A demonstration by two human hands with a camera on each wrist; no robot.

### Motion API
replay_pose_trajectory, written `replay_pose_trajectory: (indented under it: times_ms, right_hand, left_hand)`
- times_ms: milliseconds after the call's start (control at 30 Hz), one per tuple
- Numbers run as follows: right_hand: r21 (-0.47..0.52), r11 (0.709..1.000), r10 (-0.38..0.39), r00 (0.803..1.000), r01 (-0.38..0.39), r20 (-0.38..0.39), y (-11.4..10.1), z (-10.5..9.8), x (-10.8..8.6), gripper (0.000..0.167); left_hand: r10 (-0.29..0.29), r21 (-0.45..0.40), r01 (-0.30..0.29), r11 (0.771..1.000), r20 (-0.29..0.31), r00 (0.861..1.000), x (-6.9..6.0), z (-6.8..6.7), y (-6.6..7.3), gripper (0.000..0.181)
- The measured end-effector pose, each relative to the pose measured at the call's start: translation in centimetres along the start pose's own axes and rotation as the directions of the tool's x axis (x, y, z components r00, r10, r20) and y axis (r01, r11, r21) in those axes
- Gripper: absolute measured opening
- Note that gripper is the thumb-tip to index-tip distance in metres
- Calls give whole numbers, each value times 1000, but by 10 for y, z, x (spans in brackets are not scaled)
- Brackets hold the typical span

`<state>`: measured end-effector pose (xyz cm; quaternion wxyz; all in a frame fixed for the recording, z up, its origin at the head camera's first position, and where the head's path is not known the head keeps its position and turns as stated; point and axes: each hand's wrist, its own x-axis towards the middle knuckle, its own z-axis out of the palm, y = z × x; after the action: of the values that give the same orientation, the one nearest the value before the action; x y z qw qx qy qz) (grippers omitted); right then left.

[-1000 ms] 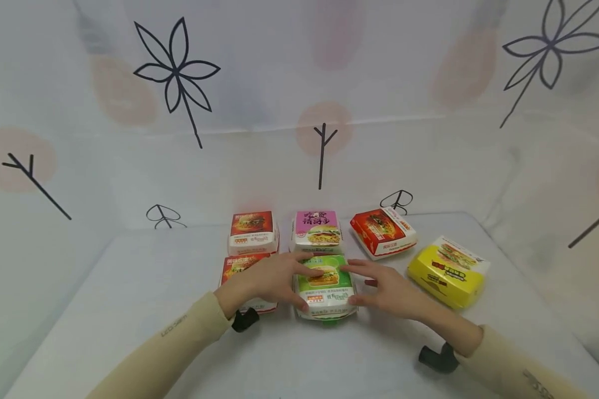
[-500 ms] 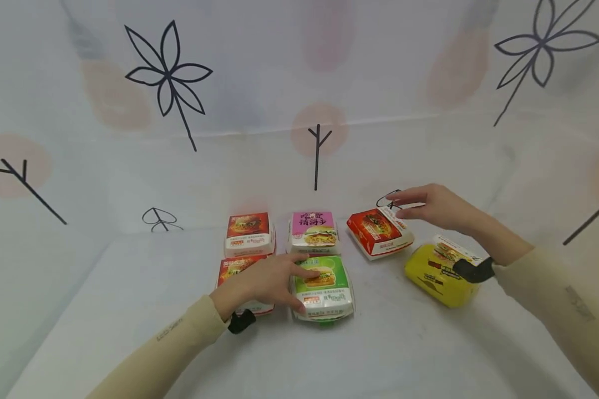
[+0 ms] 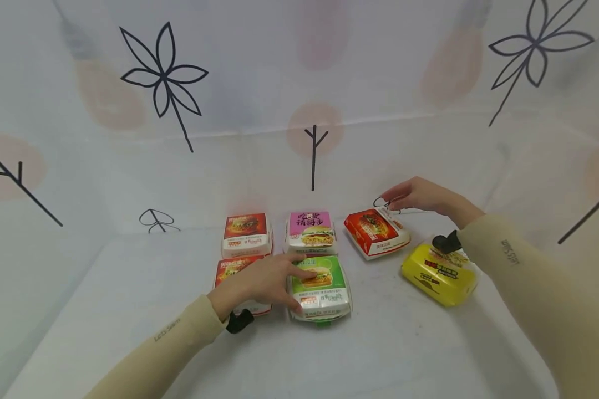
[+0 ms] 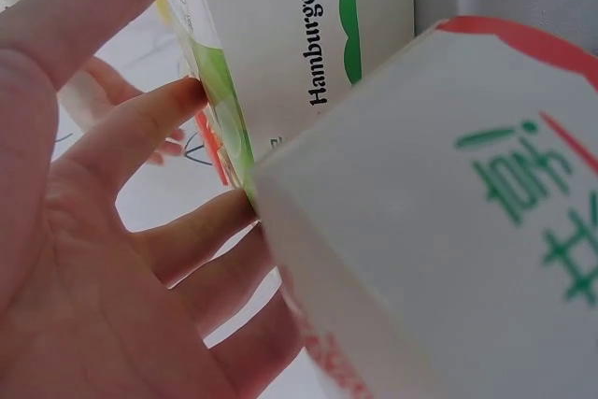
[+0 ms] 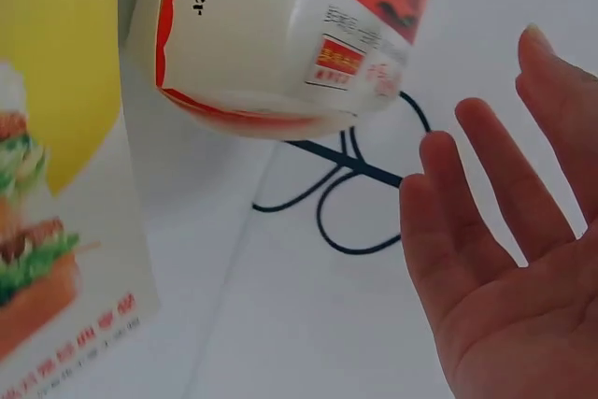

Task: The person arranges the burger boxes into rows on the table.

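Note:
My left hand (image 3: 264,280) rests with extended fingers at the left side of a green-and-white burger box (image 3: 324,280); in the left wrist view its spread fingers reach that box's edge. Partly covered by this hand is a red-and-white burger box (image 3: 232,270) at the near left. My right hand (image 3: 426,197) hovers at the back edge of a turned red burger box (image 3: 374,230). The right wrist view has that hand (image 5: 514,259) with loosely extended fingers, apart from the box (image 5: 271,53) and holding nothing.
A yellow burger box (image 3: 436,274) lies below the right wrist. Behind the green box stands a pink-topped box (image 3: 310,230), with another red box (image 3: 247,233) to its left. A patterned cloth backdrop (image 3: 229,166) rises behind the white tabletop (image 3: 379,343).
My right hand has left the green box's right side and moved up and right to the turned red box's back edge. My left hand has stayed at the green box.

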<state>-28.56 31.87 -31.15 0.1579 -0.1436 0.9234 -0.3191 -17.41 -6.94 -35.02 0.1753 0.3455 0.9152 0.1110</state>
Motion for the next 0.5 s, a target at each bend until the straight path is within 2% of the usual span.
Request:
replay_pose_trajectory:
  times_ms: [200, 400, 500]
  right_hand:
    - [-15, 1000, 18, 999, -17, 27, 9, 12, 12, 47]
    - [-24, 999, 42, 996, -40, 78, 16, 22, 13, 52]
    - [-25, 999, 38, 996, -36, 81, 17, 24, 12, 52]
  left_hand:
    - [-10, -1, 10, 1000, 6, 1000, 0, 0, 2, 72]
    - [-16, 2, 16, 1000, 8, 1000, 0, -1, 2, 72]
    - [-10, 13, 10, 1000, 5, 1000, 1, -1, 1, 72]
